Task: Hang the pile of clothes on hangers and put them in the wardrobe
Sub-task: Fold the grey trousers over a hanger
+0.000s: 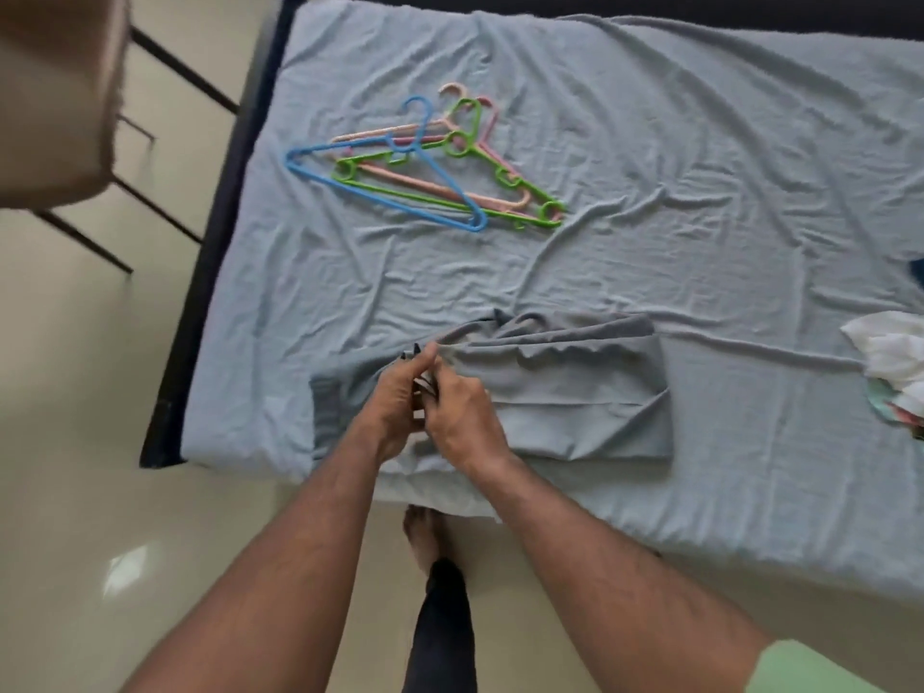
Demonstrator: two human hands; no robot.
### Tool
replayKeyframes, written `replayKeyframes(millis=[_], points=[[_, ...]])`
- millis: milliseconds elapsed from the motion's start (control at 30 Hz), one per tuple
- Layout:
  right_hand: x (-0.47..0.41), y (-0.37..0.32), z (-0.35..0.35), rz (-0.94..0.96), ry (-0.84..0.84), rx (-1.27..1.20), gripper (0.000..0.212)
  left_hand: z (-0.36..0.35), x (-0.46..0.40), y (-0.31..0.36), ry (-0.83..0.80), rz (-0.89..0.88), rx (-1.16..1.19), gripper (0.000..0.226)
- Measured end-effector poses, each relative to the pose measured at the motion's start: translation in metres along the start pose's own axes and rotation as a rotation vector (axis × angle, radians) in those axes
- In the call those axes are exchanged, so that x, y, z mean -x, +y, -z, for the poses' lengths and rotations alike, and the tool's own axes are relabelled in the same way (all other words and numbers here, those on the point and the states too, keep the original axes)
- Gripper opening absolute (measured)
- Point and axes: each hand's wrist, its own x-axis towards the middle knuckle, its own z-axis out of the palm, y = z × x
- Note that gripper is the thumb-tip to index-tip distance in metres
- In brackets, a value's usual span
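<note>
Down from my head camera, both my hands meet over a grey garment (565, 392) lying on the bed (700, 167) near its front edge. My left hand (395, 407) and right hand (465, 417) are pressed close, fingers curled, together pinching a small dark object (419, 377) at the garment's bunched left end; I cannot tell what the dark thing is. The rest of the garment stretches flat to the right of my grip.

Well beyond my grip, toward the bed's far left, lies a loose stack of hangers: a blue hanger (395, 162) on top, a green hanger (450, 167) and pink hangers (425, 185) beneath. Far right of my grip, a small pile of clothes (890, 362), mostly white, sits at the picture's edge.

Wrinkled light-blue sheet covers the bed. Pale glossy floor (100, 492) lies left and below, my bare foot (425, 537) on it.
</note>
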Motion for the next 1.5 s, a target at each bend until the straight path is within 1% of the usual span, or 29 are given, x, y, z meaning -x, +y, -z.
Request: replayKeyframes(millis=[67, 167, 233, 300, 333, 400, 433, 500, 533, 567, 633, 700, 767, 800, 900, 967, 1000, 1033, 1100, 1167, 1233, 1267, 1333, 1433, 1467, 1500], points=[[0.004, -0.024, -0.030, 0.015, -0.017, 0.001, 0.036, 0.037, 0.002, -0.002, 0.022, -0.050, 0.038, 0.019], [0.008, -0.052, -0.074, 0.029, -0.071, 0.053, 0.040, 0.084, 0.002, -0.006, 0.098, -0.066, 0.111, 0.014], [0.009, -0.063, -0.100, 0.020, -0.167, 0.071, 0.045, 0.108, 0.001, -0.009, 0.193, -0.074, 0.085, 0.015], [0.010, -0.067, -0.119, 0.002, -0.286, 0.100, 0.052, 0.129, 0.001, -0.013, 0.331, -0.089, -0.050, 0.016], [0.011, -0.064, -0.125, -0.003, -0.321, 0.111, 0.056, 0.137, 0.000, -0.018, 0.393, -0.092, -0.118, 0.027], [0.015, -0.055, -0.129, -0.006, -0.313, 0.104, 0.058, 0.148, 0.002, -0.031, 0.491, -0.124, -0.247, 0.053], [0.017, -0.048, -0.127, -0.005, -0.280, 0.100, 0.056, 0.152, 0.003, -0.039, 0.551, -0.172, -0.370, 0.058], [0.018, -0.027, -0.116, 0.009, -0.186, 0.114, 0.047, 0.152, 0.004, -0.055, 0.652, -0.333, -0.784, 0.051], [0.017, -0.015, -0.107, 0.014, -0.135, 0.126, 0.041, 0.149, 0.006, -0.061, 0.663, -0.443, -1.008, 0.045], [0.015, -0.002, -0.096, 0.009, -0.083, 0.137, 0.037, 0.144, 0.004, -0.064, 0.633, -0.558, -1.176, 0.041], [0.009, 0.024, -0.067, -0.025, 0.038, 0.163, 0.033, 0.126, -0.001, -0.069, 0.467, -0.741, -1.357, 0.036], [0.004, 0.049, -0.035, -0.078, 0.155, 0.240, 0.031, 0.102, -0.006, -0.070, 0.280, -0.786, -1.517, 0.038], [-0.001, 0.071, -0.002, -0.163, 0.230, 0.346, 0.032, 0.075, -0.012, -0.067, 0.125, -0.713, -1.650, 0.053], [-0.003, 0.080, 0.014, -0.223, 0.253, 0.384, 0.034, 0.062, -0.018, -0.064, 0.088, -0.646, -1.677, 0.062], [-0.011, 0.104, 0.055, -0.444, 0.263, 0.433, 0.038, 0.029, -0.036, -0.053, 0.105, -0.457, -1.721, 0.094], [-0.016, 0.118, 0.073, -0.538, 0.197, 0.395, 0.041, 0.020, -0.048, -0.051, 0.116, -0.373, -1.722, 0.114], [-0.017, 0.127, 0.083, -0.557, 0.152, 0.358, 0.045, 0.014, -0.054, -0.052, 0.124, -0.341, -1.733, 0.123], [-0.018, 0.134, 0.089, -0.553, 0.106, 0.326, 0.051, 0.010, -0.059, -0.053, 0.138, -0.317, -1.742, 0.131], [-0.018, 0.148, 0.100, -0.520, 0.060, 0.271, 0.071, 0.002, -0.068, -0.056, 0.152, -0.277, -1.750, 0.142], [-0.018, 0.159, 0.104, -0.553, 0.123, 0.195, 0.091, -0.004, -0.075, -0.058, 0.148, -0.250, -1.751, 0.149], [-0.022, 0.169, 0.105, -0.632, 0.197, 0.075, 0.102, -0.004, -0.081, -0.059, 0.140, -0.228, -1.745, 0.154], [-0.025, 0.177, 0.106, -0.656, 0.207, 0.008, 0.102, -0.004, -0.084, -0.060, 0.134, -0.222, -1.742, 0.155], [-0.028, 0.190, 0.109, -0.655, 0.191, -0.152, 0.089, -0.005, -0.088, -0.061, 0.119, -0.209, -1.733, 0.158], [-0.028, 0.192, 0.118, -0.563, 0.144, -0.410, 0.049, -0.008, -0.090, -0.059, 0.118, -0.187, -1.747, 0.160], [-0.027, 0.187, 0.121, -0.516, 0.123, -0.470, 0.039, -0.009, -0.090, -0.058, 0.117, -0.178, -1.752, 0.161], [-0.025, 0.182, 0.123, -0.485, 0.103, -0.516, 0.035, -0.011, -0.089, -0.057, 0.113, -0.170, -1.755, 0.161]])
